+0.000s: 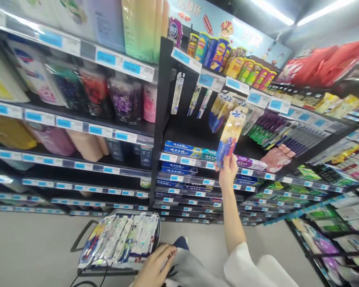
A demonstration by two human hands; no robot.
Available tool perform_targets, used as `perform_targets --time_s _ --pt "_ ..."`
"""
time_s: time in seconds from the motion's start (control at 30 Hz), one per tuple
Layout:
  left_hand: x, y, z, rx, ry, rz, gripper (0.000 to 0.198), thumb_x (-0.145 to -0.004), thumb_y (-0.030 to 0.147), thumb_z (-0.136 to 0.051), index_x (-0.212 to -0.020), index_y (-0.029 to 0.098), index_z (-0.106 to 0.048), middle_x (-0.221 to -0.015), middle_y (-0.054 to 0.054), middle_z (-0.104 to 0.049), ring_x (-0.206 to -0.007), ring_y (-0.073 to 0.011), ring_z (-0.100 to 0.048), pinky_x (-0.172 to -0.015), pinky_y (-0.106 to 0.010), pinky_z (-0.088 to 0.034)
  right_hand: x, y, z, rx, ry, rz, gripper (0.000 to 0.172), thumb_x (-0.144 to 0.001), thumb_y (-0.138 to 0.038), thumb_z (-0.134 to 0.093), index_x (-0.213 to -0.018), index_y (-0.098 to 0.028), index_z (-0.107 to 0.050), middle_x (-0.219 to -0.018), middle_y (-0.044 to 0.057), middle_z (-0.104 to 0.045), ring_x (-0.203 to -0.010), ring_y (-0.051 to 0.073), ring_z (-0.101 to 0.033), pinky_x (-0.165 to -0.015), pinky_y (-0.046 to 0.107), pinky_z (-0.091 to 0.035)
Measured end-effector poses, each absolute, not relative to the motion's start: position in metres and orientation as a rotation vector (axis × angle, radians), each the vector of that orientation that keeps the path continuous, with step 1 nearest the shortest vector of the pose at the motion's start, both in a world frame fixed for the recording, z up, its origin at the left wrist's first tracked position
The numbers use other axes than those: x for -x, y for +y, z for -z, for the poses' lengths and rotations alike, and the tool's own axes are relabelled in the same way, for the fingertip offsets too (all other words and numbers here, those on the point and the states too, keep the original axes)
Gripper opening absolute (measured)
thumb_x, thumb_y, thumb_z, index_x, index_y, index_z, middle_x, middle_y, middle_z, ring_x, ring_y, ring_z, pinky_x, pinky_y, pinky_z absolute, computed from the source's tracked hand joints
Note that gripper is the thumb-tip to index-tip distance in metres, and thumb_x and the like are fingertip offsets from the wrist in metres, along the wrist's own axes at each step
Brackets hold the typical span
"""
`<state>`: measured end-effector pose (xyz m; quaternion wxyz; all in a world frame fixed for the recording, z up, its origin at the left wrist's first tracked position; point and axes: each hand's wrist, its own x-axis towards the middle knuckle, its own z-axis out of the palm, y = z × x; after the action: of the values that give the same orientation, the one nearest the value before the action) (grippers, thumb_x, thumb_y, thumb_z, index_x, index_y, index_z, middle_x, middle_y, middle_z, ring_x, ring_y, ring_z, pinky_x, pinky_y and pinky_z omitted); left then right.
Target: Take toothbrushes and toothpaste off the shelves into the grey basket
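My right hand (227, 171) is raised toward the black shelf and is closed on the bottom of a yellow and blue toothbrush pack (231, 135), held up among the hanging toothbrush packs (219, 109). My left hand (155, 265) is low, fingers curled loosely, resting by the edge of a shopping basket (86, 239) that is filled with several toothbrush packs (122, 237). Nothing shows in the left hand.
Toothpaste boxes (182, 149) line the shelf below the hooks. Chip cans (224, 54) stand on top. Bottles and pouches (92, 91) fill the left shelving. More goods (332, 223) stock the shelves at right. Grey floor (32, 247) lies beneath.
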<state>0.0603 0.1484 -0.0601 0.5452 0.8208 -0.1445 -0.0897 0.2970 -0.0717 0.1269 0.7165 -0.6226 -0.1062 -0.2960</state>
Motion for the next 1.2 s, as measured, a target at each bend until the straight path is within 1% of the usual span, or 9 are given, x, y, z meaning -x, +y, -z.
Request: perform_targets --time_s 0.17,0.3,0.47,0.57,0.67,0.8,0.97,1.07,1.2 --pt "-0.058 0.158 0.05 -1.998 -0.353 0.242 0.033 -0.101 0.033 -0.038 -0.115 0.03 -0.068 -0.111 -0.004 -0.07 -0.105 -0.0201 -0.066 -0.095 -0.03 -0.051 -0.318 -0.092 -0.151 1.479 -0.259 0.772 0.045 -0.085 -0.058 -0.062 -0.11 -0.02 -0.057 -0.075 -0.003 -0.056 -0.053 0.01 -0.059 -0.042 0.019 -0.039" --pt "-0.054 0.162 0.059 -2.016 -0.351 0.211 0.033 -0.102 0.031 -0.038 -0.117 0.029 -0.067 -0.113 -0.004 -0.069 -0.106 -0.0202 -0.065 -0.095 -0.03 -0.051 -0.331 -0.1 -0.162 1.463 -0.295 0.817 0.041 -0.085 -0.057 -0.063 -0.104 -0.02 -0.057 -0.071 -0.004 -0.055 -0.05 0.01 -0.059 -0.038 0.019 -0.036" --pt "-0.05 0.165 0.065 -2.037 -0.354 0.185 0.036 -0.103 0.031 -0.035 -0.123 0.03 -0.064 -0.113 -0.003 -0.068 -0.105 -0.0197 -0.064 -0.092 -0.03 -0.05 -0.335 -0.103 -0.16 1.421 -0.267 0.711 0.042 -0.081 -0.058 -0.068 -0.095 -0.02 -0.057 -0.078 -0.002 -0.062 -0.051 0.009 -0.06 -0.036 0.018 -0.034" --pt "-0.047 0.167 0.065 -2.066 -0.344 0.179 0.036 -0.103 0.03 -0.034 -0.126 0.03 -0.063 -0.112 -0.003 -0.068 -0.104 -0.0195 -0.064 -0.09 -0.029 -0.049 -0.336 -0.102 -0.158 1.395 -0.232 0.655 0.044 -0.079 -0.057 -0.07 -0.097 -0.019 -0.058 -0.086 0.002 -0.068 -0.052 0.009 -0.061 -0.036 0.017 -0.033" --pt "-0.045 0.167 0.066 -2.086 -0.343 0.174 0.036 -0.103 0.03 -0.035 -0.125 0.03 -0.063 -0.111 -0.003 -0.068 -0.103 -0.02 -0.064 -0.089 -0.029 -0.049 -0.343 -0.098 -0.161 1.357 -0.209 0.635 0.044 -0.077 -0.055 -0.072 -0.097 -0.018 -0.061 -0.085 0.002 -0.069 -0.053 0.009 -0.062 -0.036 0.016 -0.033" --pt "-0.045 0.167 0.067 -2.106 -0.335 0.184 0.037 -0.103 0.029 -0.032 -0.124 0.028 -0.063 -0.11 -0.004 -0.067 -0.103 -0.0202 -0.063 -0.091 -0.03 -0.048 -0.363 -0.091 -0.172 1.316 -0.139 0.579 0.037 -0.079 -0.049 -0.072 -0.093 -0.017 -0.062 -0.084 0.003 -0.069 -0.055 0.01 -0.065 -0.037 0.016 -0.033" --pt "-0.043 0.167 0.072 -2.111 -0.338 0.152 0.037 -0.103 0.029 -0.031 -0.119 0.027 -0.064 -0.108 -0.005 -0.067 -0.101 -0.0208 -0.062 -0.091 -0.031 -0.048 -0.399 -0.085 -0.182 1.28 -0.038 0.536 0.026 -0.088 -0.04 -0.064 -0.097 -0.016 -0.062 -0.085 0.003 -0.068 -0.058 0.012 -0.068 -0.038 0.016 -0.033" --pt "-0.042 0.169 0.076 -2.113 -0.317 0.114 0.036 -0.103 0.029 -0.033 -0.117 0.026 -0.065 -0.106 -0.005 -0.068 -0.099 -0.0213 -0.063 -0.089 -0.031 -0.048 -0.422 -0.082 -0.186 1.225 0.001 0.523 0.018 -0.091 -0.032 -0.06 -0.097 -0.015 -0.059 -0.081 0.001 -0.065 -0.059 0.014 -0.069 -0.039 0.017 -0.034" --pt "-0.043 0.171 0.076 -2.108 -0.266 0.081 0.033 -0.102 0.028 -0.036 -0.113 0.024 -0.067 -0.104 -0.007 -0.068 -0.099 -0.0227 -0.063 -0.089 -0.032 -0.047 -0.432 -0.071 -0.193 1.228 -0.069 0.519 0.013 -0.094 -0.021 -0.055 -0.084 -0.012 -0.056 -0.068 0.001 -0.06 -0.054 0.011 -0.065 -0.041 0.017 -0.033"
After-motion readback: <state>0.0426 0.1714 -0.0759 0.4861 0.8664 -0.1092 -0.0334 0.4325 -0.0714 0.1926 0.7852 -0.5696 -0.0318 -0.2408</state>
